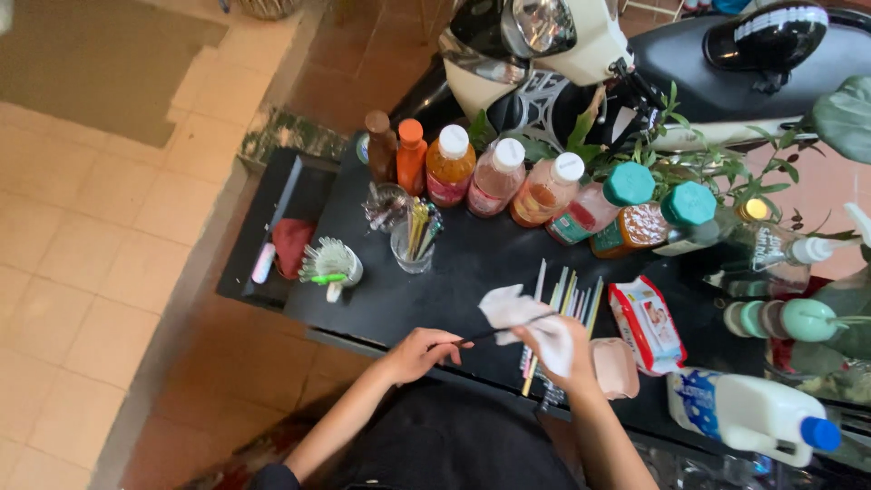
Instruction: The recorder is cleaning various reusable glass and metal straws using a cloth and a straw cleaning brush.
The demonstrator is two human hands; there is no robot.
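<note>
My left hand (423, 349) pinches the near end of a thin black straw (494, 333) above the front edge of the black table (454, 263). My right hand (555, 347) holds a crumpled white wipe (519, 313) wrapped around the straw's far part. Just beyond my right hand, several coloured straws (567, 299) lie flat on the table. A red-and-white pack of wipes (646, 322) and a pink lid-like piece (615, 367) lie right of that hand.
A row of bottles with coloured liquids (508, 181) stands along the far edge. A glass of straws (415, 238), a glass of spoons (387, 205) and a cup of white sticks (332, 263) stand left. A white jug (753, 416) lies right; a scooter (635, 54) and plants (708, 163) behind.
</note>
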